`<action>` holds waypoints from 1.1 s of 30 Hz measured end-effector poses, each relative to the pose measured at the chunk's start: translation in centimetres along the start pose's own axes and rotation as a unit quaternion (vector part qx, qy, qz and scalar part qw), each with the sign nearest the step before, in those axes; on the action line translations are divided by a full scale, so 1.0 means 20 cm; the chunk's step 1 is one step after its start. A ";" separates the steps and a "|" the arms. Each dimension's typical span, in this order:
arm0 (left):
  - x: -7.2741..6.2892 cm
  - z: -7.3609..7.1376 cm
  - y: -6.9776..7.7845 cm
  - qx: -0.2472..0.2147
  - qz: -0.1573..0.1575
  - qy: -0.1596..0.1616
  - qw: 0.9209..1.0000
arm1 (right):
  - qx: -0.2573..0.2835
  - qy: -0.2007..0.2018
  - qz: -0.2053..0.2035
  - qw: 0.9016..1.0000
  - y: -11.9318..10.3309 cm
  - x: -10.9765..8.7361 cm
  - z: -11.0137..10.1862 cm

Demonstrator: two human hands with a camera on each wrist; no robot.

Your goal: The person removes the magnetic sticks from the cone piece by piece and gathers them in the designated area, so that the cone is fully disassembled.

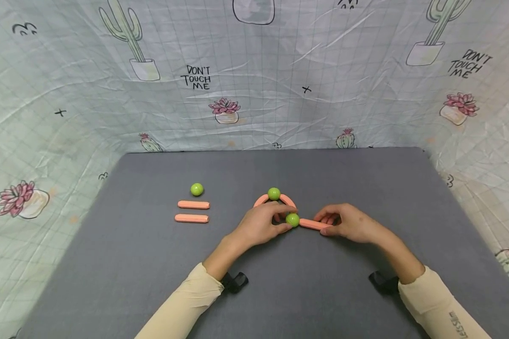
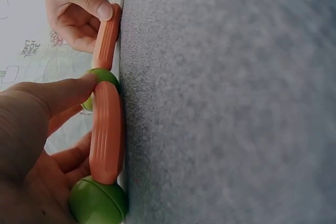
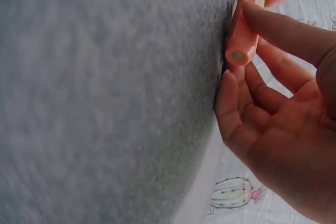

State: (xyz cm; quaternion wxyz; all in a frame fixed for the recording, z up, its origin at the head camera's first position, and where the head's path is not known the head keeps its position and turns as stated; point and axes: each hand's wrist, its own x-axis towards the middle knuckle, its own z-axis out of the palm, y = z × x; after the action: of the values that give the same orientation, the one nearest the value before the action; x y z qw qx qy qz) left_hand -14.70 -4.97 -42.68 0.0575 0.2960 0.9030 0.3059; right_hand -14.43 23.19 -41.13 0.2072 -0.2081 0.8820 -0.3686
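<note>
My left hand (image 1: 260, 223) pinches a glossy green ball (image 1: 292, 219) between thumb and fingers. A straight, ribbed orange rod (image 1: 314, 224) touches that ball's right side, and my right hand (image 1: 349, 223) pinches its outer end. In the right wrist view, a small silvery disc shows in the rod's free end (image 3: 238, 56). A curved orange rod (image 2: 107, 135) runs from the held ball to another green ball (image 2: 98, 200). Beyond the left hand, curved rods (image 1: 288, 201) meet at a green ball (image 1: 274, 193); the left hand hides part of this joined shape.
At the left on the grey table (image 1: 152, 263) lie two straight orange rods, an upper rod (image 1: 193, 205) and a lower rod (image 1: 192, 218). A loose green ball (image 1: 197, 189) sits just behind them. A printed cloth (image 1: 263, 70) hangs behind the table and along its sides.
</note>
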 end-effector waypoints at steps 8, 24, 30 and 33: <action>0.03 0.01 0.00 -0.007 -0.007 0.002 1.000 | 0.016 -0.005 -0.004 1.000 0.03 -0.02 -0.03; 0.01 0.03 -0.01 -0.019 -0.025 -0.008 0.999 | 0.031 -0.041 -0.009 0.999 0.07 0.01 -0.05; 0.02 0.02 -0.01 -0.023 -0.021 -0.006 0.999 | 0.036 -0.037 -0.008 0.999 0.09 -0.01 -0.09; 0.02 0.02 -0.01 -0.021 -0.022 -0.004 1.000 | 0.021 -0.011 0.000 1.000 0.11 -0.03 -0.13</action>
State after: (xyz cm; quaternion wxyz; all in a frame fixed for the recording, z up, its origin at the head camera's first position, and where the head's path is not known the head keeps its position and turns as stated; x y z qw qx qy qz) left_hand -15.01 -4.68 -43.05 0.0743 0.2761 0.9025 0.3220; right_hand -15.65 26.37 -40.93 0.2213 -0.2079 0.8715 -0.3850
